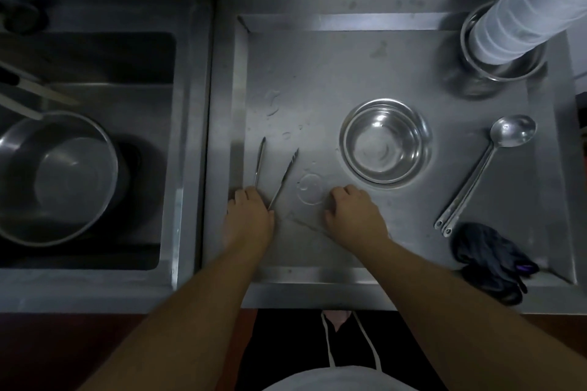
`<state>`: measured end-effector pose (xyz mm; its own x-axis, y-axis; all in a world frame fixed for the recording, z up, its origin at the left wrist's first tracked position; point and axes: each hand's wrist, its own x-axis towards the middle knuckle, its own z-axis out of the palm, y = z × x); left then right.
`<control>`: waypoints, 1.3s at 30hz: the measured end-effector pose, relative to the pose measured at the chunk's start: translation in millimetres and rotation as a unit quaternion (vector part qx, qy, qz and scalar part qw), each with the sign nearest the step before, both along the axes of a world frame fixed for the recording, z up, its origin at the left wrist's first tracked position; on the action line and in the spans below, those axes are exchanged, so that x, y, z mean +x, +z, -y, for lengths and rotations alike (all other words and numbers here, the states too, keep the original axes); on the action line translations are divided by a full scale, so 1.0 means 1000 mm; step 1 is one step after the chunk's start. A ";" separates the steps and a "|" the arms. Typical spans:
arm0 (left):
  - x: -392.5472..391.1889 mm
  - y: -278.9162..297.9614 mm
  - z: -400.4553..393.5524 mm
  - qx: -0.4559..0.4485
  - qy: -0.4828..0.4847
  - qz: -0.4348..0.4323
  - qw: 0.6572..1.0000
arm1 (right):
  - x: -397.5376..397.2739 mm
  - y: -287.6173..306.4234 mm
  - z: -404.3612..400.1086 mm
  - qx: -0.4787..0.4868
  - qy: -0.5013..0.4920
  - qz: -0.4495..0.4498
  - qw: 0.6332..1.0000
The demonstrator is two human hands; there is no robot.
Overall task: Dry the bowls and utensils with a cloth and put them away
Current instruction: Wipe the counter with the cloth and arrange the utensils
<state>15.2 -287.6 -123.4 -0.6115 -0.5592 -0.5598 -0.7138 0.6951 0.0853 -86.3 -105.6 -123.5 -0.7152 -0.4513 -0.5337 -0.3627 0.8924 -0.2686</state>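
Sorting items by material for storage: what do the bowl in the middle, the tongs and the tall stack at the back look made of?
Bowl: polished metal, likely stainless steel, with mirror glints. Tongs: same shiny thin metal. Tall stack: translucent plastic containers, probably; cloudy white, ribbed edges.

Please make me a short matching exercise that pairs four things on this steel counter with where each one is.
Things:
1. tongs
2. steel bowls
3. ladles
4. dark cloth

Places:
A. near right corner of the counter
B. middle of the counter
C. at the left hand
D. right side, scoops pointing away from the person

Pairs: 1-C, 2-B, 3-D, 4-A
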 end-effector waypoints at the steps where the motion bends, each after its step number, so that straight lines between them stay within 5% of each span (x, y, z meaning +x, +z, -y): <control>1: -0.002 -0.001 0.001 -0.003 -0.001 0.002 1.000 | -0.001 0.001 -0.003 0.002 -0.010 0.003 1.000; 16: -0.045 0.017 -0.022 0.010 0.004 -0.006 1.000 | -0.022 0.006 -0.095 -0.022 -0.116 0.018 0.993; 30: -0.209 0.029 -0.213 0.091 -0.129 -0.013 0.987 | -0.086 0.022 -0.250 -0.015 -0.219 -0.033 0.975; 39: -0.267 0.006 -0.275 0.082 -0.119 -0.007 0.990 | -0.109 0.015 -0.307 -0.041 -0.253 0.005 0.967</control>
